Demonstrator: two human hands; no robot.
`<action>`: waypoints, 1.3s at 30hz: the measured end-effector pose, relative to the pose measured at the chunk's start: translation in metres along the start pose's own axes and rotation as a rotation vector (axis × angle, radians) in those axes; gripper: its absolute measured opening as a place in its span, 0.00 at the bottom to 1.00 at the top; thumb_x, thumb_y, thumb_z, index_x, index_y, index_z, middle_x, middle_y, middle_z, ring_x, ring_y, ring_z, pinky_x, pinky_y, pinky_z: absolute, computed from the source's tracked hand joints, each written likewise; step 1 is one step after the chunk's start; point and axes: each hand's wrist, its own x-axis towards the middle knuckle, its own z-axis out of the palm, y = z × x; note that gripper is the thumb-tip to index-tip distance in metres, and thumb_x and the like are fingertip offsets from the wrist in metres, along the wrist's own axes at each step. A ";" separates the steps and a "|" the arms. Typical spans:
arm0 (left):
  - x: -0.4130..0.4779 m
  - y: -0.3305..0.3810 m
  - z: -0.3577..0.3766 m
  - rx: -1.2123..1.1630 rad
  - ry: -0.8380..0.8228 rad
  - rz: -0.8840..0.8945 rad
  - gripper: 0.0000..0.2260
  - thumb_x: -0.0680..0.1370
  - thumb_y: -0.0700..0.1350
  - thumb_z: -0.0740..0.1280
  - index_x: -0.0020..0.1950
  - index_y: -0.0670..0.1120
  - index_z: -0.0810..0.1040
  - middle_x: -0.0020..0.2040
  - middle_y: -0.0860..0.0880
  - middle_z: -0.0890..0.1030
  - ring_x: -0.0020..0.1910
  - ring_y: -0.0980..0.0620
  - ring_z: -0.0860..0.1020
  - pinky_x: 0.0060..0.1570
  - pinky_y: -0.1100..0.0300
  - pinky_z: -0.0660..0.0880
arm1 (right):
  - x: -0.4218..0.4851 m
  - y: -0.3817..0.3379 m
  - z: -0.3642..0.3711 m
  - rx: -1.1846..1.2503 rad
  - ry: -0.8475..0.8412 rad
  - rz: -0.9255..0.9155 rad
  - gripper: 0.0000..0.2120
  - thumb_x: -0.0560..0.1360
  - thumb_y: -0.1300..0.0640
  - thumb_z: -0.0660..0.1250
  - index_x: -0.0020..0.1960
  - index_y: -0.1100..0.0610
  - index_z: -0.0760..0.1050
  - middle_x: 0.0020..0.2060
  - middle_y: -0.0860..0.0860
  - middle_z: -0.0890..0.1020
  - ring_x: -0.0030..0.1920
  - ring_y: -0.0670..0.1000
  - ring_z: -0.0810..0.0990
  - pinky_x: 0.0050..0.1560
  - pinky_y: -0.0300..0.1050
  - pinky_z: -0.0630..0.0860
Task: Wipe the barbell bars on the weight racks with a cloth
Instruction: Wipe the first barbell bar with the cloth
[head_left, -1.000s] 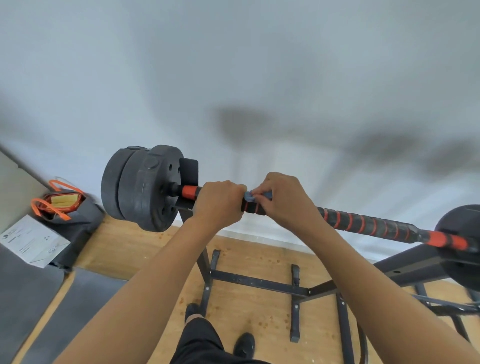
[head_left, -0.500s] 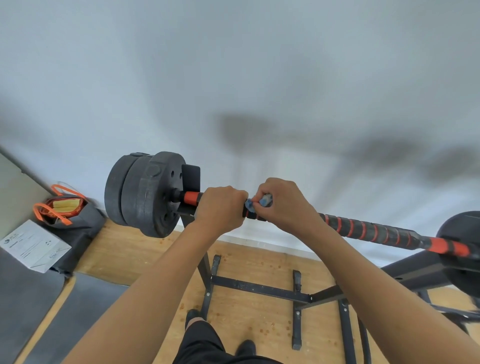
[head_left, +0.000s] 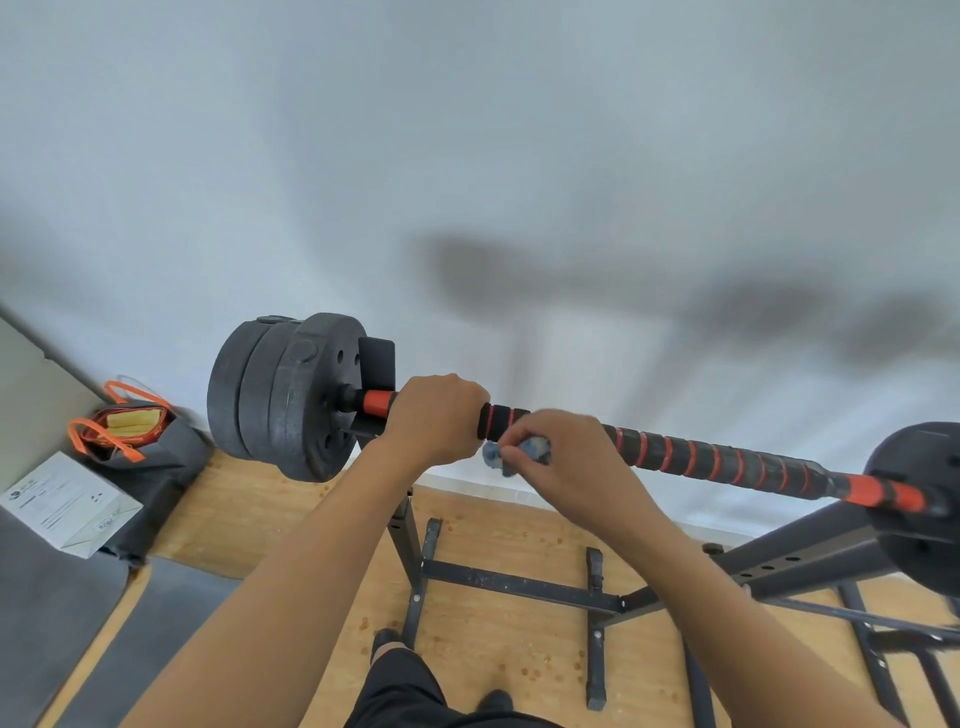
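Centre frame: the right hand (head_left: 566, 457) pinches a bunched blue cloth (head_left: 535, 448), seemingly just under the barbell bar (head_left: 701, 457). The left hand (head_left: 436, 418) clamps the bar beside it. Best wrap the cloth round, then slide rightward.

A plain pale wall (head_left: 467, 130) fills most of the view, with soft blurred shadows lying across it. A white skirting (head_left: 457, 480) runs along its foot. The floor (head_left: 493, 654) is light wood with small reddish specks. Dark grey mats (head_left: 62, 623) cover its left side. In the corner sits a dark bag with orange handles (head_left: 150, 452), and a white printed paper bag (head_left: 67, 504) rests against it.
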 end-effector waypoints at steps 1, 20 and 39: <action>-0.001 -0.001 0.001 -0.038 -0.003 0.014 0.09 0.76 0.52 0.69 0.41 0.52 0.71 0.35 0.54 0.76 0.35 0.49 0.77 0.39 0.56 0.75 | -0.012 0.002 -0.001 0.147 0.042 0.082 0.05 0.78 0.47 0.71 0.49 0.47 0.83 0.40 0.42 0.84 0.40 0.43 0.82 0.42 0.40 0.81; -0.084 0.105 -0.037 -1.361 0.326 -0.118 0.09 0.81 0.54 0.70 0.57 0.52 0.81 0.51 0.54 0.85 0.54 0.48 0.83 0.55 0.49 0.82 | -0.059 0.000 -0.037 1.009 0.315 0.324 0.15 0.76 0.45 0.69 0.52 0.55 0.84 0.47 0.56 0.86 0.51 0.58 0.85 0.54 0.54 0.81; -0.088 0.097 -0.046 -1.131 0.260 0.226 0.21 0.72 0.53 0.82 0.61 0.55 0.79 0.64 0.55 0.76 0.65 0.47 0.76 0.58 0.63 0.75 | -0.062 0.015 -0.070 1.163 0.303 0.310 0.17 0.76 0.50 0.71 0.59 0.61 0.79 0.51 0.62 0.85 0.53 0.66 0.84 0.60 0.64 0.77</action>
